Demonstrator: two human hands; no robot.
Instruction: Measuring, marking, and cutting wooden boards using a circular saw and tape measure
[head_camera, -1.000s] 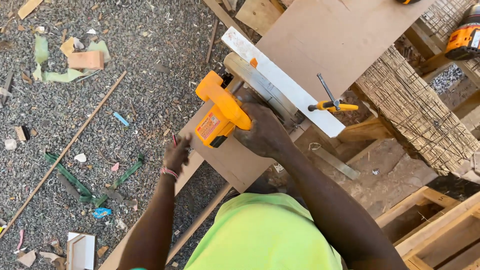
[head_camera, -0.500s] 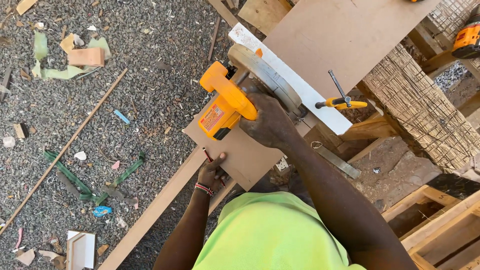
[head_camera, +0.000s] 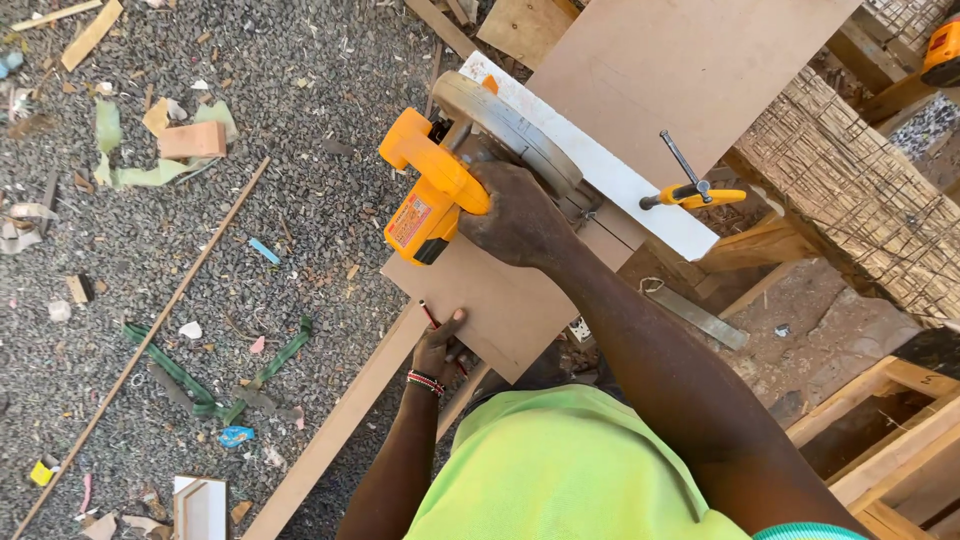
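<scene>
My right hand (head_camera: 520, 215) grips the handle of a yellow circular saw (head_camera: 435, 195) that rests on a brown board (head_camera: 690, 60). The saw's round guard sits against a white straightedge strip (head_camera: 620, 180), which a yellow-handled clamp (head_camera: 690, 190) pins to the board. My left hand (head_camera: 440, 345) presses on the near lower edge of the board (head_camera: 500, 310) and has a red pencil between its fingers. A beaded band is on that wrist.
Gravel ground with wood scraps, a long thin stick (head_camera: 150, 335) and green strips (head_camera: 180, 370) lies to the left. A long plank (head_camera: 340, 425) runs below the board. Wooden frames (head_camera: 900, 420), a woven panel (head_camera: 850, 190) and another orange tool (head_camera: 940, 50) are at the right.
The saw and my right hand have advanced along the white strip toward the far end. My left hand has slid from the board's left side to its near lower edge.
</scene>
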